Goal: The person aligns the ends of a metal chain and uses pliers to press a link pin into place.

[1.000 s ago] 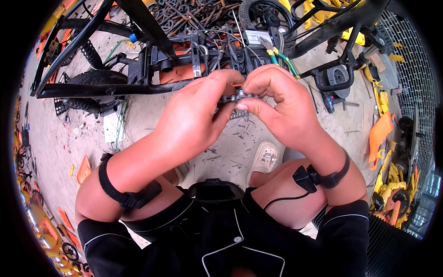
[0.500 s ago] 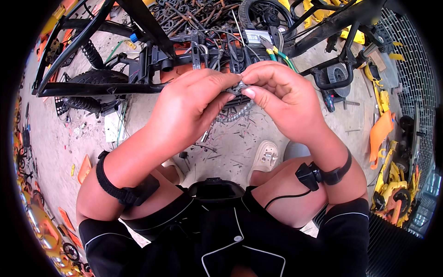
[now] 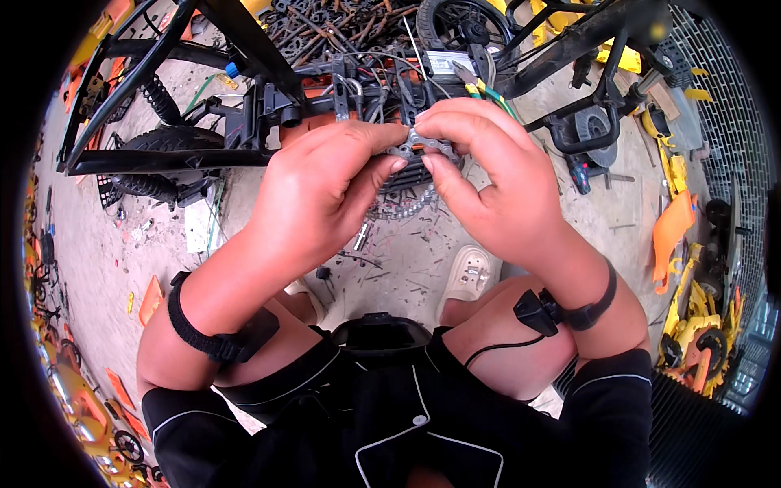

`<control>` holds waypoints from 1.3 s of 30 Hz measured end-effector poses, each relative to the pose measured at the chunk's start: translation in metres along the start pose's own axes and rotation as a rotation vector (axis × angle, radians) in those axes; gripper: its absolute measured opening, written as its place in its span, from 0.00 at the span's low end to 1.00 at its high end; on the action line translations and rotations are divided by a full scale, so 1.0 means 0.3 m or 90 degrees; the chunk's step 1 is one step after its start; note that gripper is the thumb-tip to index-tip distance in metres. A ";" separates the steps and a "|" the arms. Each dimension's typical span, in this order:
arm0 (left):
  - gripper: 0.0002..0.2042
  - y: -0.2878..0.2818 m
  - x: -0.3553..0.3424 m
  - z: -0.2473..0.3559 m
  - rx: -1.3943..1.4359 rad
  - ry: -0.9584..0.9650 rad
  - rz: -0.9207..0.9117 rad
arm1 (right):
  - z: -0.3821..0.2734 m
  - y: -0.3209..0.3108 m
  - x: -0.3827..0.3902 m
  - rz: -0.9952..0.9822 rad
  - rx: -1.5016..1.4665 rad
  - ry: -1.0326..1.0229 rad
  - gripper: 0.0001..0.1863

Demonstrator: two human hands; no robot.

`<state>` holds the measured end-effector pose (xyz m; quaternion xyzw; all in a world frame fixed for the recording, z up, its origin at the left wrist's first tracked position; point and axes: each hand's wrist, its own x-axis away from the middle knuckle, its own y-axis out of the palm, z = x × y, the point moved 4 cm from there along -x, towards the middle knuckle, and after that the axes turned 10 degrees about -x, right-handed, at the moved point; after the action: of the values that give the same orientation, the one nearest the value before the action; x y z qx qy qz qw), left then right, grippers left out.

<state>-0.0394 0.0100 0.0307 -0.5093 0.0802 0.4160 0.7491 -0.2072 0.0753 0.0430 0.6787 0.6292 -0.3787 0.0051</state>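
Observation:
My left hand [image 3: 313, 191] pinches one end of a grey metal roller chain [image 3: 407, 206] between thumb and forefinger. My right hand [image 3: 500, 175] is closed on the links beside it, its forefinger and thumb spread slightly around them. Both sets of fingertips nearly meet over the links. The chain's lower run sags in a curve below my fingers. Whether the two ends are joined is too small to tell. Behind the hands stands a black vehicle frame [image 3: 175, 161] with cables and metal brackets around its middle.
Green-and-yellow-handled pliers [image 3: 480, 84] lie behind my right hand. A knobbly tyre [image 3: 175, 140] is at left, a spoked wheel [image 3: 464, 32] at the back. Rusty metal parts [image 3: 317, 37] are heaped there. A power tool [image 3: 579, 175] and orange panel [image 3: 674, 232] lie at right.
My fingertips have drawn apart a little and the chain links between them show more. Both hands have shifted slightly to the left.

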 end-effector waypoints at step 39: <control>0.15 -0.045 0.050 0.020 0.552 -0.452 -0.073 | -0.065 0.041 -0.008 -0.030 0.097 -0.191 0.19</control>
<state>-0.0223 0.0212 0.0348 0.0126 -0.0409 0.4494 0.8923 -0.1866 0.0802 0.0522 0.5979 0.6066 -0.5225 0.0389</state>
